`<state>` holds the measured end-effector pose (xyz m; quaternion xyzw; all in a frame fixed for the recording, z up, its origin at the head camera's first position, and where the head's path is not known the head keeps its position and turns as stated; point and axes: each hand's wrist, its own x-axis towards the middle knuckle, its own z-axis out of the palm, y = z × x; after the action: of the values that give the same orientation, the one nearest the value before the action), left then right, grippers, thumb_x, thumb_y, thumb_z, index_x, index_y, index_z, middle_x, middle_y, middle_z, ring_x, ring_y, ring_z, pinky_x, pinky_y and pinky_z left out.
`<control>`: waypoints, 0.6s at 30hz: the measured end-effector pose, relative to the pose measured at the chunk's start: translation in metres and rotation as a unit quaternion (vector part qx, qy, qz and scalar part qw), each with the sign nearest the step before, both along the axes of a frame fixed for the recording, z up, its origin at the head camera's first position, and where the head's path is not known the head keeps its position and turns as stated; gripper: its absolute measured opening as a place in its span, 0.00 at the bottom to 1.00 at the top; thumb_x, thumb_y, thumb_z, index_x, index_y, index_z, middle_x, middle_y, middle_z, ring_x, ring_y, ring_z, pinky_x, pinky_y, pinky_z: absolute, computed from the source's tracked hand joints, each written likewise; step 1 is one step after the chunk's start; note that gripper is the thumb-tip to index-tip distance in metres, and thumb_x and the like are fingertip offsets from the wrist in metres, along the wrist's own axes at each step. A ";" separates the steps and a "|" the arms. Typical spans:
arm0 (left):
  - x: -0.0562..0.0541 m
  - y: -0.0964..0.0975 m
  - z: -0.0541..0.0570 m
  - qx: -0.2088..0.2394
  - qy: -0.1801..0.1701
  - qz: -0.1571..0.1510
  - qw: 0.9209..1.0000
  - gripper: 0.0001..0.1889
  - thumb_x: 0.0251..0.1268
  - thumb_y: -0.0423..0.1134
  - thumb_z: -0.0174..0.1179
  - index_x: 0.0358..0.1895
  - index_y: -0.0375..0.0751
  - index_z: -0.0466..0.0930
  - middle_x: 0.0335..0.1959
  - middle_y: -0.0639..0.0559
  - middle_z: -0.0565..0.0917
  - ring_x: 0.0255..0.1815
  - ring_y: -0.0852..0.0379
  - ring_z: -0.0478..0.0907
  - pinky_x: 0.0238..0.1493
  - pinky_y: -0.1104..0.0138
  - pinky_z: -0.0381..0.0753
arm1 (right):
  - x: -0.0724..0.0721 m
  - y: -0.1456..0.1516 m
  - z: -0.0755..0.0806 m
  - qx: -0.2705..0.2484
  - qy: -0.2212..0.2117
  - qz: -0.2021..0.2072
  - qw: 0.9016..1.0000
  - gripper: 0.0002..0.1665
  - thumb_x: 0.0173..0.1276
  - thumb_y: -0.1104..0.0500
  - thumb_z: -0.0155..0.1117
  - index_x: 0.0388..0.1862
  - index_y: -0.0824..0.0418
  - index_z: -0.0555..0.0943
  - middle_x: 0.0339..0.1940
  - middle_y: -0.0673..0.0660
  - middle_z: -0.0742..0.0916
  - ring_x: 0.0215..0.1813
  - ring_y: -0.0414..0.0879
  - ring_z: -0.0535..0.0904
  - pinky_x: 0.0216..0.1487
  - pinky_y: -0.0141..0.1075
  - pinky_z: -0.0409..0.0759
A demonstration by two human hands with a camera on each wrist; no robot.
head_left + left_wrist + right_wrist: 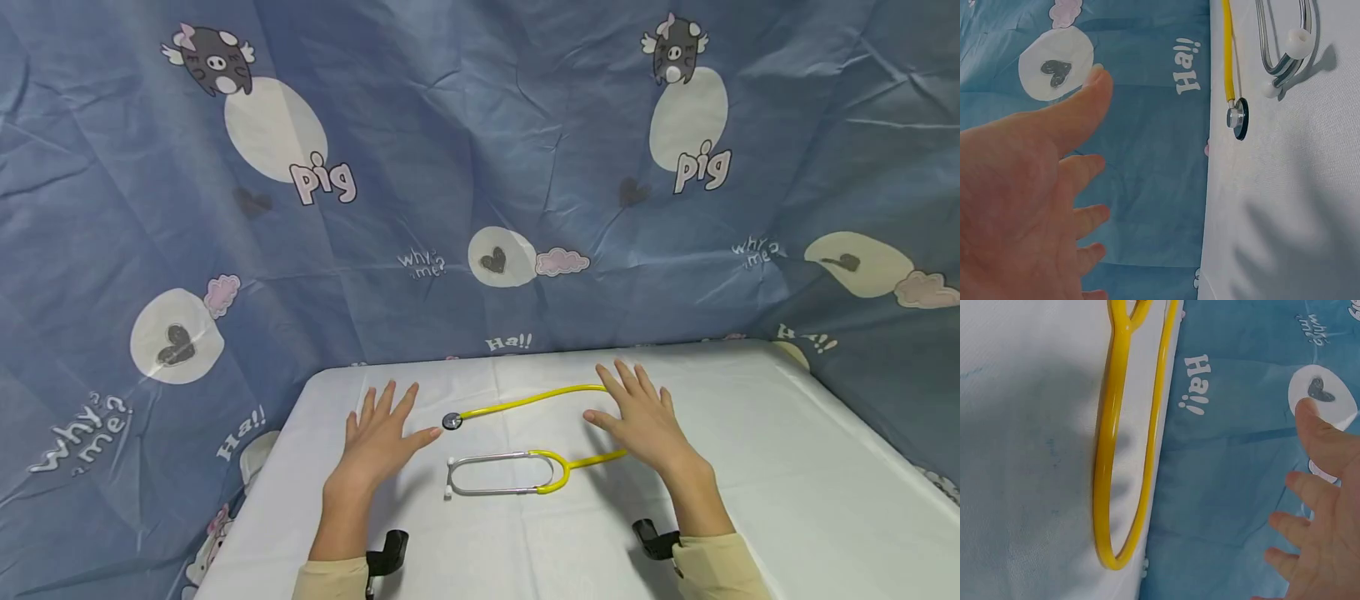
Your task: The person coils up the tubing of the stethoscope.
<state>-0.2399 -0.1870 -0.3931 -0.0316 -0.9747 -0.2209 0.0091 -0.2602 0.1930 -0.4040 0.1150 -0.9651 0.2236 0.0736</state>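
Stethoscope tubing (1105, 456) may twist if the left hand (378, 440) and right hand (647, 423), both spread wide and empty above the desk (825, 483), pull unevenly.

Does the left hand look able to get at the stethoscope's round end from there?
Probably yes: the left hand holds nothing, the stethoscope's round end lies uncovered nearby on the white table, and nothing visible stands between them.
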 end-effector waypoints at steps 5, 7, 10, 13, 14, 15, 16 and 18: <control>0.001 0.002 0.000 -0.001 -0.001 0.001 1.000 0.46 0.65 0.67 0.56 0.81 0.54 0.48 0.83 0.41 0.40 0.82 0.34 0.27 0.73 0.32 0.30 | -0.001 -0.002 -0.002 0.007 0.003 0.005 1.000 0.48 0.70 0.35 0.58 0.81 0.51 0.55 0.82 0.63 0.54 0.82 0.69 0.41 0.70 0.76 0.38; 0.001 0.002 0.000 -0.005 0.000 0.003 1.000 0.46 0.65 0.67 0.56 0.81 0.54 0.48 0.83 0.41 0.40 0.82 0.34 0.27 0.74 0.32 0.30 | -0.002 -0.003 -0.002 0.011 0.001 0.007 1.000 0.48 0.69 0.34 0.58 0.81 0.51 0.55 0.82 0.63 0.54 0.82 0.69 0.40 0.70 0.76 0.38; 0.001 0.005 0.000 -0.008 0.000 0.004 1.000 0.46 0.65 0.67 0.57 0.81 0.55 0.48 0.83 0.41 0.40 0.82 0.35 0.28 0.74 0.32 0.30 | -0.001 -0.003 -0.001 0.017 -0.005 0.006 1.000 0.49 0.69 0.33 0.57 0.81 0.51 0.55 0.83 0.63 0.54 0.82 0.68 0.40 0.70 0.75 0.38; 0.000 0.008 -0.002 -0.007 -0.004 0.000 1.000 0.46 0.63 0.66 0.59 0.80 0.56 0.50 0.83 0.42 0.41 0.82 0.35 0.28 0.74 0.32 0.31 | 0.000 -0.003 -0.001 0.016 -0.009 0.006 1.000 0.48 0.69 0.35 0.58 0.80 0.53 0.56 0.82 0.64 0.55 0.82 0.69 0.42 0.70 0.76 0.38; 0.000 0.009 -0.002 -0.005 -0.004 -0.003 1.000 0.46 0.62 0.66 0.60 0.80 0.56 0.51 0.83 0.42 0.42 0.82 0.35 0.29 0.74 0.33 0.31 | 0.000 -0.003 -0.001 0.016 -0.010 0.007 1.000 0.47 0.69 0.35 0.59 0.80 0.53 0.57 0.82 0.64 0.56 0.81 0.69 0.42 0.69 0.76 0.39; 0.000 0.010 -0.003 -0.006 -0.002 -0.007 1.000 0.47 0.61 0.66 0.61 0.80 0.56 0.52 0.83 0.42 0.43 0.82 0.35 0.30 0.74 0.33 0.32 | 0.000 -0.003 -0.001 0.016 -0.012 0.007 1.000 0.47 0.69 0.36 0.60 0.80 0.52 0.58 0.82 0.64 0.57 0.81 0.69 0.43 0.69 0.76 0.39; -0.001 0.011 -0.004 -0.007 -0.001 -0.010 1.000 0.47 0.60 0.66 0.62 0.79 0.56 0.53 0.83 0.42 0.44 0.82 0.35 0.31 0.75 0.33 0.33 | 0.000 -0.003 -0.002 0.016 -0.012 0.009 1.000 0.46 0.69 0.37 0.60 0.80 0.52 0.59 0.81 0.64 0.57 0.81 0.69 0.43 0.69 0.76 0.40; 0.000 0.013 -0.006 -0.007 0.002 -0.018 1.000 0.48 0.58 0.66 0.64 0.79 0.56 0.55 0.83 0.43 0.46 0.83 0.36 0.32 0.75 0.33 0.34 | 0.001 -0.004 -0.004 0.015 -0.013 0.012 1.000 0.46 0.69 0.37 0.61 0.79 0.52 0.60 0.81 0.64 0.59 0.81 0.69 0.44 0.69 0.76 0.40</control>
<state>-0.2396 -0.1740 -0.3994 -0.0495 -0.9756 -0.2139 0.0072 -0.2595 0.1891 -0.4081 0.1252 -0.9678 0.2111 0.0564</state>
